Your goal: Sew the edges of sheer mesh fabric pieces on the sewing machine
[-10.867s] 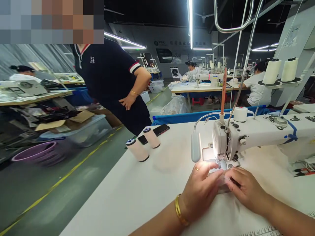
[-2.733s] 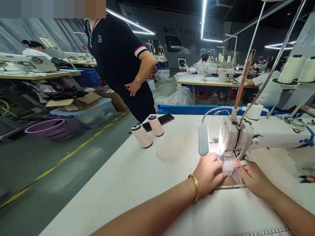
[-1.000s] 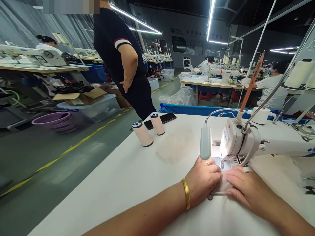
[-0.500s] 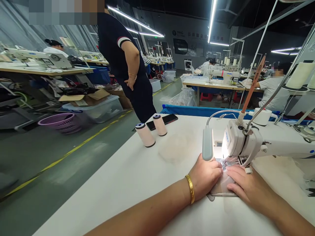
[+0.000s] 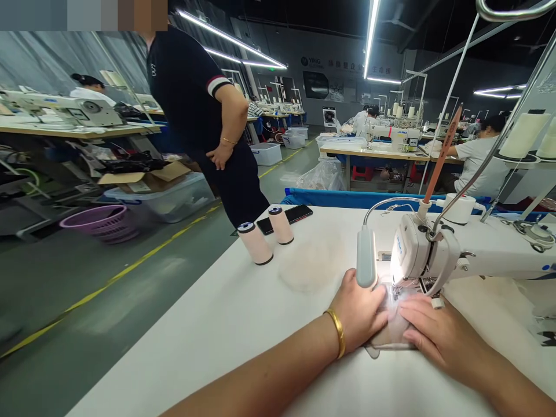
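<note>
A thin, sheer whitish fabric (image 5: 396, 324) lies under the needle area of a white sewing machine (image 5: 428, 249), lit by its lamp. My left hand (image 5: 358, 307), with a gold bangle at the wrist, has its fingers bent and closed on the fabric's left side; the fingertips are partly hidden by the glare. On the other side my right hand (image 5: 438, 330) rests with fingers stretched out flat on the fabric, thumb apart. Both hands are close to the presser foot (image 5: 396, 292). A grey lamp head (image 5: 367, 258) hangs just above my left hand.
Two thread cones (image 5: 255, 243) and a dark phone (image 5: 284, 220) are on the white table (image 5: 226, 324). An orange pencil (image 5: 443, 153) stands upright on the machine. Across the table's far left corner a person (image 5: 186, 92) stands in the aisle. A purple basket (image 5: 102, 223) is on the floor.
My left hand's fingers have shifted slightly back from the needle and spread a little. The fabric between the hands has bunched up more. The standing person appears farther left as the view shifted.
</note>
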### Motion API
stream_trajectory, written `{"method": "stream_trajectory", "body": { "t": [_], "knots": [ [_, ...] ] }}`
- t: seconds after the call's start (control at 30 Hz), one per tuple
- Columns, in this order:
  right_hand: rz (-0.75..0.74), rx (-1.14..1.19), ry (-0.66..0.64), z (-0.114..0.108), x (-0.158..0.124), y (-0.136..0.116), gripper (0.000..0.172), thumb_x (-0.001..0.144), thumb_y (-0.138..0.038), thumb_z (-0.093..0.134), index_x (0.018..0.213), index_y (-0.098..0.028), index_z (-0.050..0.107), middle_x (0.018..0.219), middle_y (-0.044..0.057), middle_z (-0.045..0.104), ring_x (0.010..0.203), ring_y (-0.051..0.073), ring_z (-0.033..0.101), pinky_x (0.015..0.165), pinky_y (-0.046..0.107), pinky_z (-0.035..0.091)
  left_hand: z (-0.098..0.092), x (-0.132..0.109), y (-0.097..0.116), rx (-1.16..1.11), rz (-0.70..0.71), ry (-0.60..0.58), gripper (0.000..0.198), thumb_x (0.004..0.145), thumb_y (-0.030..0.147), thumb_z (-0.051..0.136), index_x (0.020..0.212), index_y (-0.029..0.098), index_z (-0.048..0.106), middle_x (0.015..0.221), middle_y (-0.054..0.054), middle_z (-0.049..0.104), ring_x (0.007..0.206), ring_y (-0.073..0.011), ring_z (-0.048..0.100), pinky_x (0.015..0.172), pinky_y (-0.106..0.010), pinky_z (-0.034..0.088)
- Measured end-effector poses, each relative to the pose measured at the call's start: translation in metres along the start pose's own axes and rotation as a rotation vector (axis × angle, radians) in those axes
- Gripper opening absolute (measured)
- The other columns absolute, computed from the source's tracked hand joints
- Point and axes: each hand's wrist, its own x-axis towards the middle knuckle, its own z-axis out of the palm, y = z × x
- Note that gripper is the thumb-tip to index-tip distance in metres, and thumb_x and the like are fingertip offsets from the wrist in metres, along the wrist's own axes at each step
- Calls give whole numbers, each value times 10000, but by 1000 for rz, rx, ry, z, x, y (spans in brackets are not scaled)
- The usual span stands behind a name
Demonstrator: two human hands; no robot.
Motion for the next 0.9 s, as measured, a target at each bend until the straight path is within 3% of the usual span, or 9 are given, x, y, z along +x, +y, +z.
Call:
{"method": "stream_trajectory", "body": {
  "t": [0.07, 0.13, 0.3, 0.53, 0.73, 0.9],
  "knots": [
    [-71, 9, 60, -5, 3, -3, 271, 1117, -244, 403, 1220, -205, 651, 1188, 111, 780, 1032, 262, 732, 915, 422, 586, -6, -6, 5, 41, 65, 51, 265, 932, 368, 703, 767, 176, 627, 938, -98, 641, 985, -306, 601, 853, -448, 462],
    [-124, 34, 105, -7, 5, -5, 263, 1101, -188, 417, 1252, -205, 631, 1142, 95, 784, 1009, 246, 732, 886, 395, 591, -8, -13, 8, 5, 154, 73, 279, 911, 328, 712, 713, 180, 584, 894, -70, 634, 1000, -291, 607, 872, -442, 443],
    [-117, 16, 115, -3, 5, -6, 313, 1073, -163, 447, 1357, -195, 574, 1258, 115, 744, 1144, 281, 689, 954, 425, 590, -4, -22, 10, -109, 237, 28, 222, 859, 310, 758, 806, 198, 574, 870, -18, 642, 823, -223, 569, 796, -398, 421],
    [47, -14, -120, -2, 6, -7, 241, 1060, -174, 429, 1186, -211, 631, 1203, 124, 704, 995, 287, 683, 853, 454, 604, -4, -22, 10, -203, 153, 31, 119, 855, 233, 708, 933, 194, 626, 913, -43, 663, 806, -221, 564, 790, -388, 428],
    [-7, -13, -78, -4, 7, -8, 221, 1050, -135, 447, 1065, -226, 649, 1045, 82, 712, 1041, 277, 669, 930, 428, 567, -3, -22, 9, -246, 236, 84, 126, 888, 219, 668, 806, 185, 579, 1065, -42, 724, 947, -238, 613, 859, -410, 424],
    [3, 1, -71, -2, 6, -8, 219, 1047, -130, 462, 1088, -239, 647, 1061, 85, 707, 1047, 273, 658, 879, 400, 569, -2, -21, 7, -250, 243, 68, 17, 909, 207, 651, 909, 200, 636, 1011, -29, 734, 916, -228, 615, 888, -423, 409]
  ]
}}
